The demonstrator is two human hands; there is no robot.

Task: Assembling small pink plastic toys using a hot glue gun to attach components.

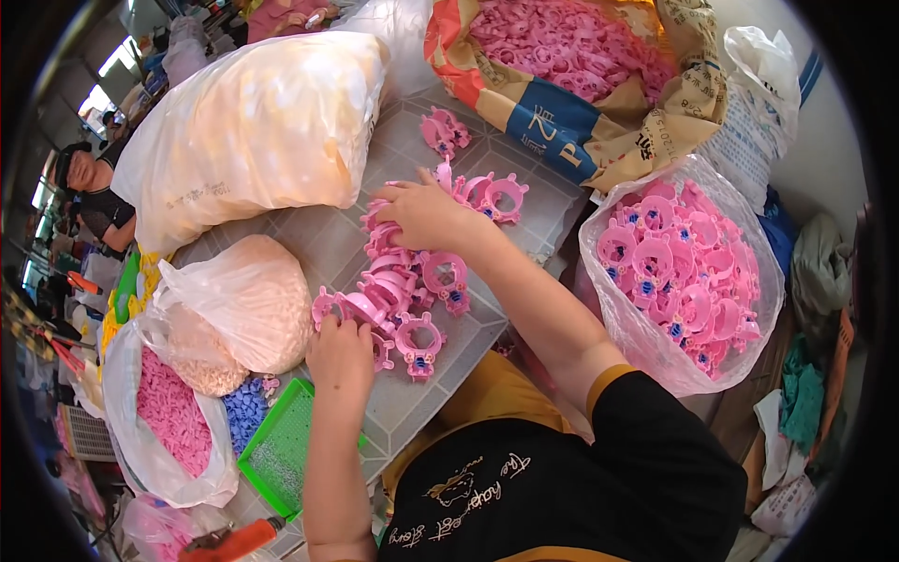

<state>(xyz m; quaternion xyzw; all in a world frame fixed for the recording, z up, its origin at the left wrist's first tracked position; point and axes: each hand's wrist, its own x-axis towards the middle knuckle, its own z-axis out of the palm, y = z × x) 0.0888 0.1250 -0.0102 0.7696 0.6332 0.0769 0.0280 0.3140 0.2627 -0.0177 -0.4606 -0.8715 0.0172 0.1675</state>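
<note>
Both grips rest on a heap of pink ring-shaped plastic toy parts on the grey tiled desk. On the left hand the grip is curled closed over the near edge of the heap, fingers pinching one pink piece. On the right hand the grip lies fingers-down on the far end of the heap; whether it clasps a piece cannot be told.

A short row of the same pink parts lies just beyond the right hand, and a small pink cluster sits farther back.

Packages ring the desk. At far left lies a large, bulging clear plastic sack of pale orange pieces, with small dark print low on its side. Nearer, a rounded clear bag of pale pink bits lies beside an open bag of bright pink pellets and loose blue pieces. A green flat tray lies by the left forearm. At far right a woven sack, tan with blue and orange panels and dark lettering, holds pink parts; a clear bag of pink rings with blue centres stands below it.
</note>
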